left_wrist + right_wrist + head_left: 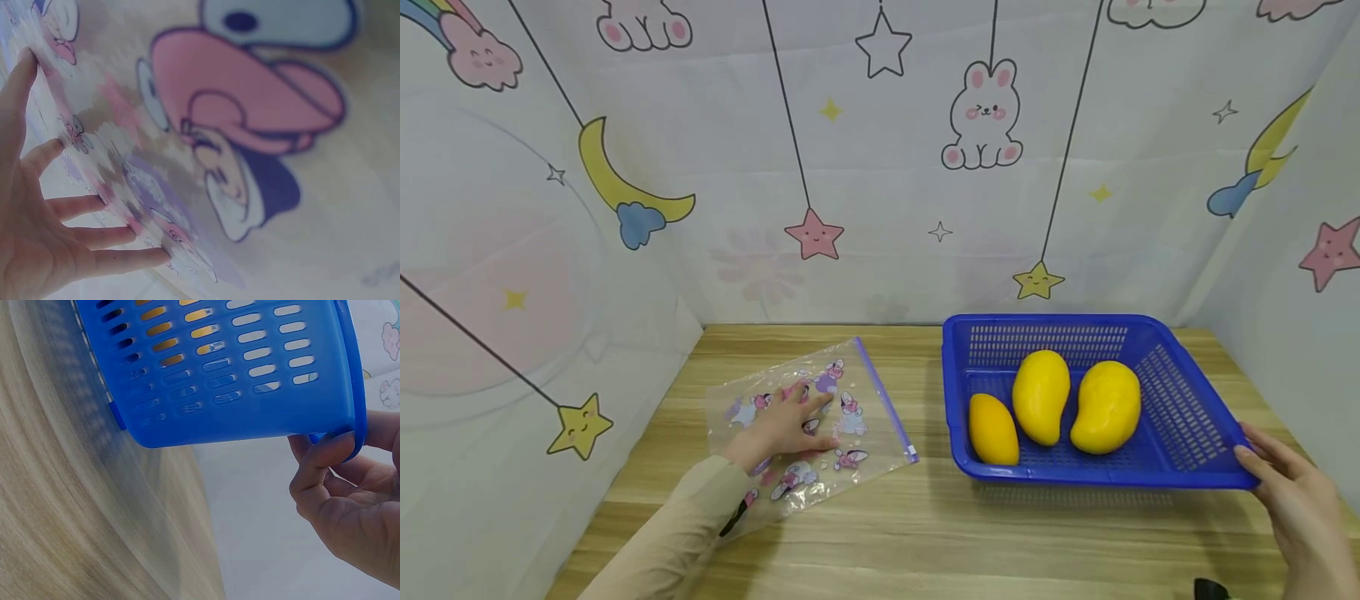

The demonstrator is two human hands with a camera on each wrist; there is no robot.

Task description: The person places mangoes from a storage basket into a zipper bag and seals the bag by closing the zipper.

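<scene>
My left hand point(786, 429) rests with spread fingers on a clear plastic zip bag point(865, 467) printed with cartoon figures. A purple slider zip point(883, 392) runs along the bag's right edge. In the left wrist view the fingertips point(159, 256) touch the printed film. At the right, my right hand point(1292, 492) pinches the front right corner of a blue plastic basket point(1195, 400); the right wrist view shows thumb and fingers round its rim point(357, 381). Inside the basket lie a smaller orange-yellow mango point(992, 429) and two larger yellow mangoes, one in the middle point(1041, 396) and one right point(1107, 408).
A wooden table point(925, 542) carries the bag on the left and the basket on the right. White cloth point(895, 167) with cartoon prints encloses the back and both sides. A small black object point(1210, 589) shows at the bottom edge.
</scene>
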